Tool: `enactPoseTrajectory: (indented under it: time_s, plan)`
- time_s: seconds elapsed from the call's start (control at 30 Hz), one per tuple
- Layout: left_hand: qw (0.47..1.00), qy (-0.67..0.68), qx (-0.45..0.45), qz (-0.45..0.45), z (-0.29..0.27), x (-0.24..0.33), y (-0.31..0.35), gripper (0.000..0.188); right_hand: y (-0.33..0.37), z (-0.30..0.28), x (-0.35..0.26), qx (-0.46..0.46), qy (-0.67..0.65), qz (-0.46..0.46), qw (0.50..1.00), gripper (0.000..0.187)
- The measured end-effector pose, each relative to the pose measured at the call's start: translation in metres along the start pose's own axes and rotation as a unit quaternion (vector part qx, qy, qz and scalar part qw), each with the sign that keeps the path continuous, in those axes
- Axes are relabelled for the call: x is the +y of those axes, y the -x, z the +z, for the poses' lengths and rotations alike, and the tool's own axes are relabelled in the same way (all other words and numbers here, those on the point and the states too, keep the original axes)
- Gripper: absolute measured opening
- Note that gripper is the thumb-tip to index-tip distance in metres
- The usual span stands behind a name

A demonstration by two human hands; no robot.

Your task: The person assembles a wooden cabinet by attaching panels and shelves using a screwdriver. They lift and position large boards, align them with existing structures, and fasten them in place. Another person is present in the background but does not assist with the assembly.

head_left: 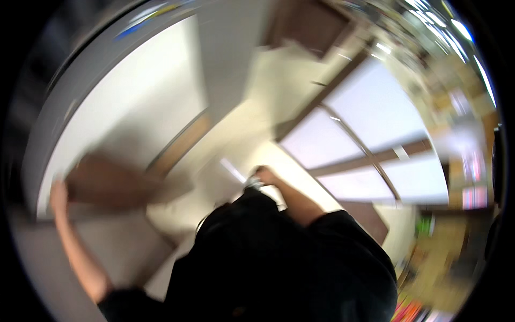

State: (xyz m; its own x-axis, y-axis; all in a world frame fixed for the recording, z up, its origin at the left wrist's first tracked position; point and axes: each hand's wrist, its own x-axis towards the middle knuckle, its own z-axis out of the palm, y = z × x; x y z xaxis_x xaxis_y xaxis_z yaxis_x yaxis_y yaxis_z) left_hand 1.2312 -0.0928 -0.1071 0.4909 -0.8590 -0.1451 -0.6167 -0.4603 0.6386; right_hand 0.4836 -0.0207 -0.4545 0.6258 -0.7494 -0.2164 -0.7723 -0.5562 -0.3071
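Observation:
Motion blur softens the whole picture. My left hand (59, 197) is stretched out at the far left, at the left edge of a brown board-like thing (110, 180). Its fingers are smeared, so whether they grip that edge cannot be told. Close in front of my body, my right hand (263, 176) is bent in with its fingers closed. A small silvery-white thing (254, 182) shows at those fingers, too blurred to name. My dark clothing (257, 252) covers the lower middle of the view.
On the left stands a white surface with a grey border (134, 86). White panels in a brown frame (370, 107) are on the right. A brown box-like thing (308, 24) lies ahead on the pale floor (279, 75). Blurred shelves or goods (450, 236) line the far right.

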Motion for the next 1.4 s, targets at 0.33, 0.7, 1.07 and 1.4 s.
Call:
enactPoseTrajectory:
  time_s: [0.33,0.7,1.07,1.4]
  plan:
    - [0.841,-0.5,0.205,0.04,-0.039,0.067,0.12,0.062,-0.016,-0.028,-0.116,0.104,-0.499,0.414,0.754,0.035]
    - [0.855,-0.368,0.326,0.165,0.016,0.039,0.103,0.044,0.15,0.091,-0.175,0.095,-0.374,0.637,0.667,0.043]
    - [0.769,-0.216,0.483,0.359,0.016,0.009,0.067,0.04,0.168,0.052,-0.207,0.054,-0.503,0.614,0.606,0.037]
    - [0.733,-0.191,0.426,0.494,0.045,0.053,0.092,0.035,0.193,0.039,-0.205,0.061,-0.435,0.629,0.641,0.033]
